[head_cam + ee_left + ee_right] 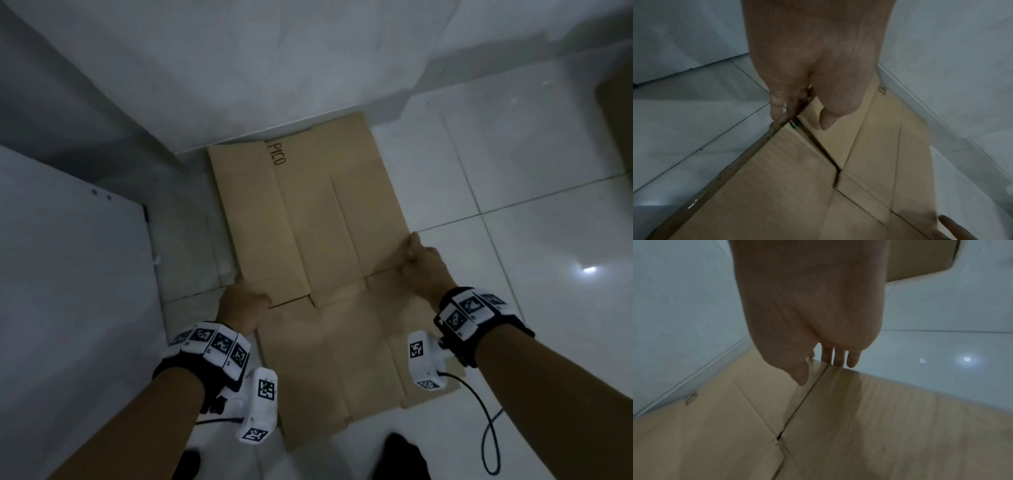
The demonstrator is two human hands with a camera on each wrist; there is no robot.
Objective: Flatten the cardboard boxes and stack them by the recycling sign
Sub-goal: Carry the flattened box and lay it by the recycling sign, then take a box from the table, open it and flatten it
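A flattened brown cardboard box (318,219) with "PICO" written on it lies on the white tile floor, its far end against the wall. My left hand (251,298) grips its left edge, thumb (826,123) on top and fingers (777,108) wrapped over the side. My right hand (412,255) holds the right edge the same way, with the thumb (801,378) on the cardboard (859,418) and fingers (838,360) over the rim. The box's flaps (789,186) lie flat toward me. No recycling sign is in view.
Another cardboard box (616,113) stands at the far right, also seen in the right wrist view as a brown box (920,259). A white panel (68,267) stands on the left. A black cable (489,428) hangs from my right wrist. My feet (407,455) are below.
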